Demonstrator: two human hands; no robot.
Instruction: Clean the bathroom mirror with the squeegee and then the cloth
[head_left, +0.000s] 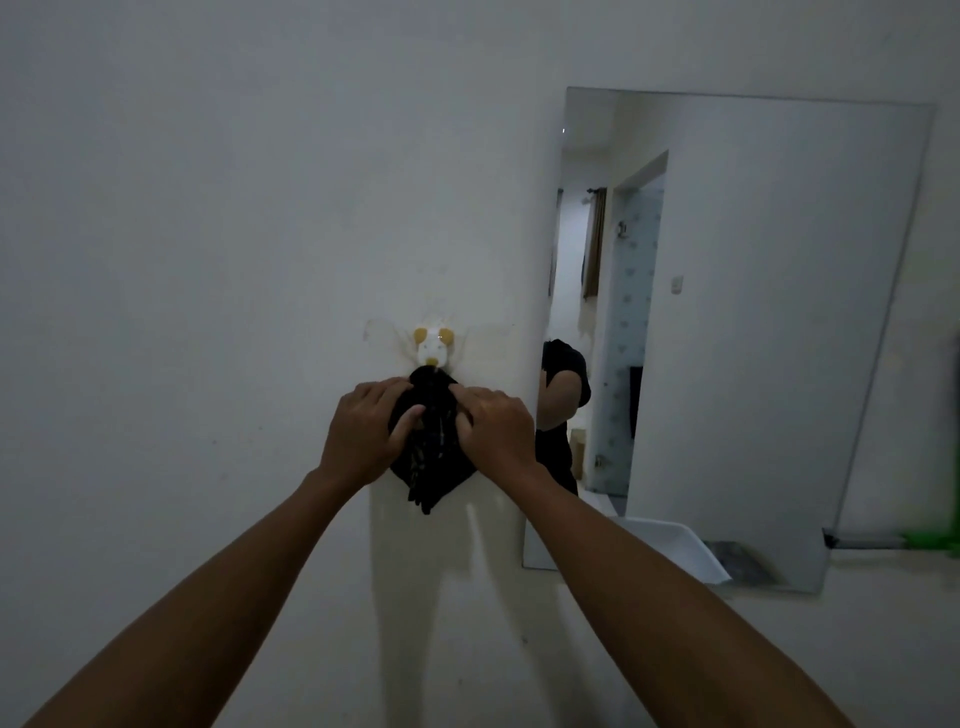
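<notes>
A black cloth (432, 457) hangs bunched from a small white and yellow animal-shaped hook (432, 347) on the white wall. My left hand (363, 431) grips the cloth's left side and my right hand (493, 431) grips its right side, both just below the hook. The frameless bathroom mirror (753, 322) hangs on the wall to the right of my hands. A green-handled tool, which may be the squeegee (930, 540), lies blurred at the far right edge, below the mirror's lower right corner.
The mirror reflects a doorway, a tiled room beyond it and part of a person in a black shirt. A white basin edge (670, 540) shows in the mirror's lower part. Bare white wall fills the left and top.
</notes>
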